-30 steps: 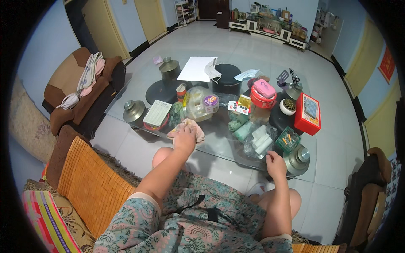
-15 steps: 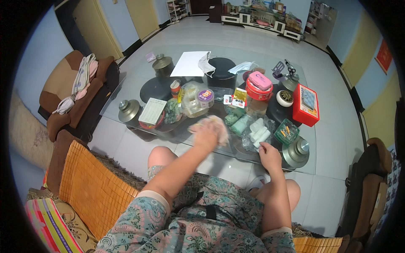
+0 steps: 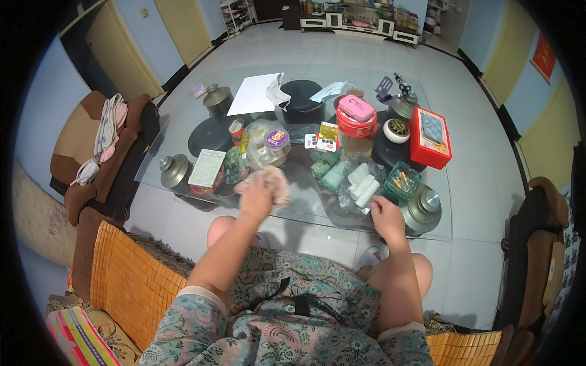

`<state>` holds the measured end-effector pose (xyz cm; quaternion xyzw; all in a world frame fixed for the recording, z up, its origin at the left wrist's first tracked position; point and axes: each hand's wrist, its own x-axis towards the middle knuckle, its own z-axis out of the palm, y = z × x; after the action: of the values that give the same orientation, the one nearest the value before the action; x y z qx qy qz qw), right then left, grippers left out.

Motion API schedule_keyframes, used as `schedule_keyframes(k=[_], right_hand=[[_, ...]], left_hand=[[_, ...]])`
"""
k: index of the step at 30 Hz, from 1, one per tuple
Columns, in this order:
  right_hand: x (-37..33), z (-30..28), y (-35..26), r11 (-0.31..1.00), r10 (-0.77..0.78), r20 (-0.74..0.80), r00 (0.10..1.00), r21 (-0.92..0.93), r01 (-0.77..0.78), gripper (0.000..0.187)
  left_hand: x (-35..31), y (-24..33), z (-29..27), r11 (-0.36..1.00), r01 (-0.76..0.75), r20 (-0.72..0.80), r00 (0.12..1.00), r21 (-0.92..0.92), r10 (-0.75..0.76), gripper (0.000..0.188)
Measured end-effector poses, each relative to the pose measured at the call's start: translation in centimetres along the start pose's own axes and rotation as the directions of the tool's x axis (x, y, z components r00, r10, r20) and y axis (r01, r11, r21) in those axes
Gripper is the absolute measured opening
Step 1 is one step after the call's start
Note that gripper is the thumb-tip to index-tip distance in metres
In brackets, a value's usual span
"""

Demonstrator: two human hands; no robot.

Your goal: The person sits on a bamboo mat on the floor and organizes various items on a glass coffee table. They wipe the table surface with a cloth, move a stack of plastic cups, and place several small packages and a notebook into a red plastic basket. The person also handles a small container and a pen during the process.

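My left hand (image 3: 256, 200) is closed on a pale pink-and-yellow cloth (image 3: 280, 186), pressed flat on the glass tabletop (image 3: 303, 210) near its front edge. Just beyond the cloth are a clear plastic bag (image 3: 257, 135) and a tub with a purple lid (image 3: 277, 141). My right hand (image 3: 387, 217) rests at the table's front edge with its fingers curled; whether they hold anything is hidden. Close to its fingertips lie white plastic rolls (image 3: 364, 186) in clear wrapping and a green roll (image 3: 334, 175). A green glass ashtray (image 3: 402, 181) with cigarette butts stands to their right.
A calculator-like white pad (image 3: 207, 168) lies at the table's left, beside a metal table leg cap (image 3: 175, 170). Farther back are white paper (image 3: 250, 94), a face mask (image 3: 278, 94), a red tin (image 3: 356, 127) under a pink case, a potted plant (image 3: 397, 130) and a red box (image 3: 431, 152).
My left hand has slid the cloth leftward across the glass, toward the bag and the white pad. My right hand has stayed by the rolls. The whole view has shifted slightly.
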<state>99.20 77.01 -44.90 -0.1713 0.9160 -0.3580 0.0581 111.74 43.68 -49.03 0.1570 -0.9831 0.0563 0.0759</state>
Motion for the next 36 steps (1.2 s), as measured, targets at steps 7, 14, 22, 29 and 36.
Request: schedule_keyframes(k=[7, 14, 22, 29, 36], right_hand=[[-0.9, -0.1, 0.6, 0.998, -0.017, 0.049, 0.999, -0.063, 0.02, 0.028], [-0.2, 1.3, -0.3, 0.993, -0.066, 0.021, 0.998, -0.096, 0.068, 0.03], [-0.9, 0.7, -0.9, 0.996, -0.055, 0.027, 0.998, -0.063, 0.057, 0.029], [-0.5, -0.6, -0.5, 0.996, -0.076, -0.031, 0.997, -0.044, 0.075, 0.028], [1.4, -3.3, 1.8, 0.927, 0.098, -0.315, 0.944, 0.375, 0.029, 0.025]], left_hand=[[0.4, -0.1, -1.9, 0.983, 0.143, 0.162, 0.974, 0.114, -0.161, 0.043], [2.7, 13.6, -3.4, 0.969, -0.246, 0.179, 0.955, 0.029, 0.238, 0.052], [-0.5, 10.5, -3.7, 0.882, -0.471, 0.061, 0.881, 0.012, 0.469, 0.064], [2.5, 11.5, -3.7, 0.892, -0.447, 0.111, 0.892, 0.07, 0.438, 0.059], [6.4, 17.3, -2.7, 0.929, -0.351, 0.098, 0.935, 0.118, 0.34, 0.051]])
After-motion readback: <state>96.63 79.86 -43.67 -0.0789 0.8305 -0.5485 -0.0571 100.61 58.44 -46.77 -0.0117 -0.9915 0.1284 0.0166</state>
